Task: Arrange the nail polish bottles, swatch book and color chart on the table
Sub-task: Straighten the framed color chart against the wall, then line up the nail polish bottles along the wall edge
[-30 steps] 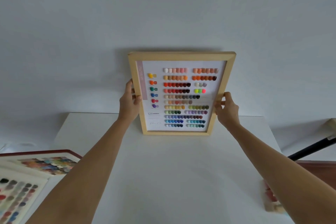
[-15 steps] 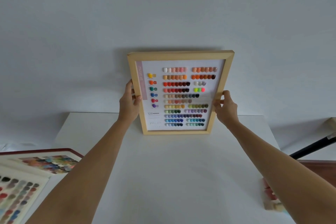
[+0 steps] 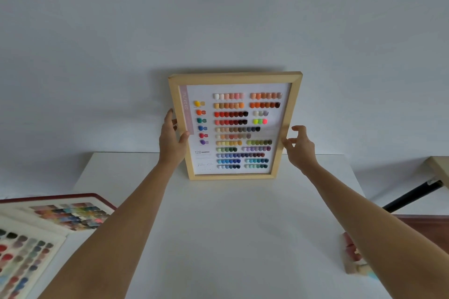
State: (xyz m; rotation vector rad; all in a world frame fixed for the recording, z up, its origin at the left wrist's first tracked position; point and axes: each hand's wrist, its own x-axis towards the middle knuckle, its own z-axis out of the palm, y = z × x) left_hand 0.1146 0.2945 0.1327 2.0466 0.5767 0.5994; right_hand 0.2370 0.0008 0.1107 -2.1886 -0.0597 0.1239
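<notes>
Color chart (image 3: 239, 128) in a light wooden frame is standing upright at the centre of the frame, its bottom edge resting on the far part of the white table (image 3: 230, 238) and its back toward the pale wall (image 3: 218, 19). Rows of small coloured nail swatches are filling its white sheet.

Left hand (image 3: 173, 139) is gripping the chart's left rail about halfway up, thumb lying across the front of the frame and fingers curling behind it. Right hand (image 3: 300, 144) is sitting at the chart's right rail with its fingers loosely spread; only the thumb tip appears to be touching the wood, while the other fingers are arching apart from it, so this hand is not clasping the frame.

Swatch book (image 3: 36, 233) is lying open at the lower left of the frame, its pages showing coloured patches. At the lower right, partly hidden behind the right forearm, a small pale object with pink parts (image 3: 352, 255) is sitting on the table; what it is cannot be told.
</notes>
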